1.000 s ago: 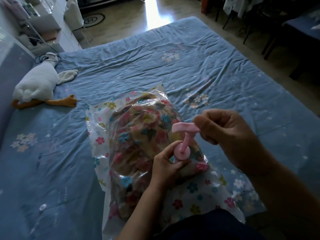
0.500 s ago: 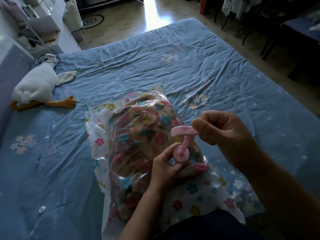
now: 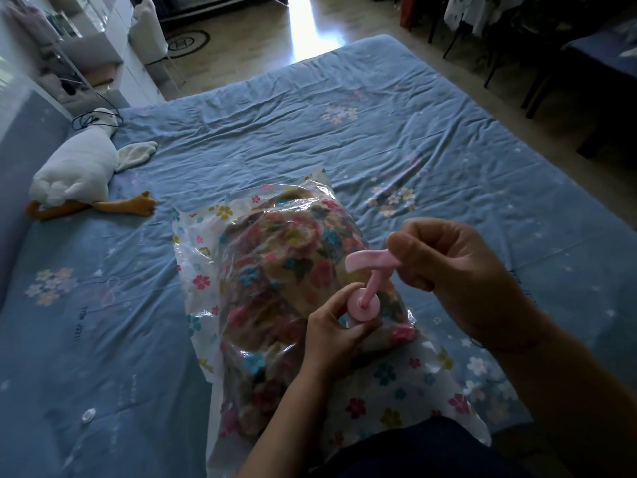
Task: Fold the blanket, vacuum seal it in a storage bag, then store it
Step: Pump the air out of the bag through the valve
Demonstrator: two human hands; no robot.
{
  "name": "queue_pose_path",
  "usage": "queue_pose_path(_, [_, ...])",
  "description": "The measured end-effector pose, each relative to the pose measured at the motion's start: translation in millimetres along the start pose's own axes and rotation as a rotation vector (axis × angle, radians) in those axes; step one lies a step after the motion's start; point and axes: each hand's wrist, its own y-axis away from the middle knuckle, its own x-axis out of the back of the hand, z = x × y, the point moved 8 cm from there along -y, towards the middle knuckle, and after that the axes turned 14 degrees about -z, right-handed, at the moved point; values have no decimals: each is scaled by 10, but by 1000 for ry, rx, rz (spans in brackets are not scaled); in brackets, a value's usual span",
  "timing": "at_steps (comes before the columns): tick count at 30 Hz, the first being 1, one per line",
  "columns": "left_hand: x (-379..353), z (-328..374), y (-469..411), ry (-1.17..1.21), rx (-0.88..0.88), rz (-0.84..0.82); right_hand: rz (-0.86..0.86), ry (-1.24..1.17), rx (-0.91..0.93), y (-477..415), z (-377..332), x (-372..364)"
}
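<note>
Pink pump (image 3: 365, 291), frame centre: right hand (image 3: 455, 270) grips its handle; left hand (image 3: 336, 332) holds its base on the storage bag (image 3: 275, 288).

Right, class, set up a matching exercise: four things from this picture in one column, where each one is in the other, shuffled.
Things:
1. blanket
2. pump handle
3. pump body
4. toy goose

Places:
A. held by the left hand
B. inside the storage bag
C. lying at the bed's left edge
D. gripped by the right hand

Pairs: 1-B, 2-D, 3-A, 4-C
</note>
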Motion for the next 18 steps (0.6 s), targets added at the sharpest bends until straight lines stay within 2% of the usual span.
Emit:
queue_pose_path(2, [-12,-6,-5,-13,-8,-2,45,73,-56,39,189,69])
queue_pose_path(5, [-40,-10,-19,-35,-17,-13,71,256,-321,202,816,173])
queue_pose_path(7, [-36,-3,-7,-34,-20,-6,82,281,-395,283,1005,208])
queue_pose_path(9, [-34,27,-20,-35,-22,-19,70,248,-325,226,836,168])
queue_pose_path(14, [-17,20,-19,4,1,-15,5,54,-12,32,28,46])
queue_pose_path(16, [-28,11,-17,0,-1,-10,21,56,-24,69,140,58])
queue_pose_path(18, [-39,13,-17,-25,-10,-10,47,120,-174,144,516,65])
